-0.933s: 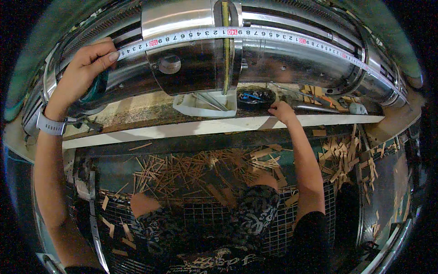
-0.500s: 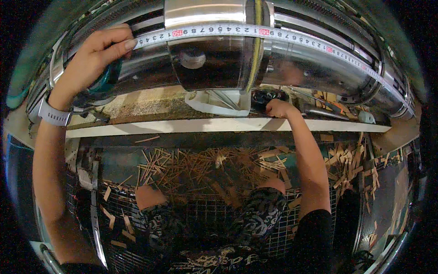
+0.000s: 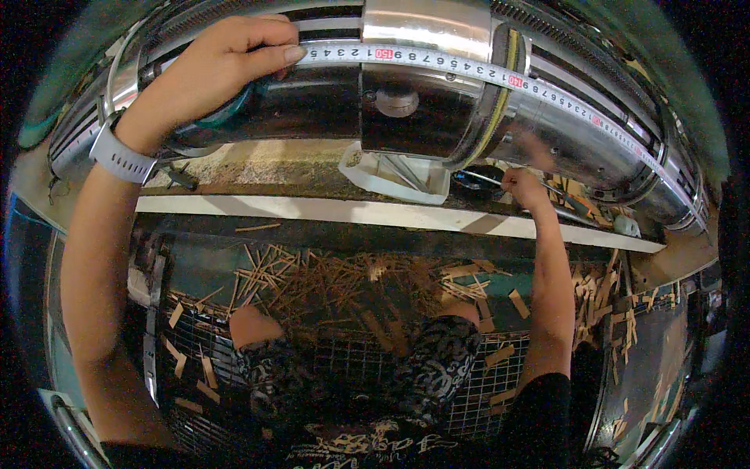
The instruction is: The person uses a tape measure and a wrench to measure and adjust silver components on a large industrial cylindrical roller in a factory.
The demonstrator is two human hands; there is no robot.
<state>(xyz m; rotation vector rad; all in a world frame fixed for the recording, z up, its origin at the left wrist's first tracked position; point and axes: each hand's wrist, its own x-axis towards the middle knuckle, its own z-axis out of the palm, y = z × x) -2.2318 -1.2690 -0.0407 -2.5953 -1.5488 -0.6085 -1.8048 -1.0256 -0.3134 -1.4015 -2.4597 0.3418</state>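
Right of centre, the grip of the right hand (image 3: 525,187) holds a thin metal rod (image 3: 483,179), pointing leftward over a dark tray (image 3: 476,195); farther off, upper left, the left hand (image 3: 242,64) pinches the measuring tape (image 3: 430,60), its long axis running rightward across the steel cylinder (image 3: 426,125).

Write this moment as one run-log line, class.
Left hand: pinching long white measuring tape | Right hand: gripping thin silver metal rod | Tape: across shiny steel cylinder | Rod: over black rounded dish
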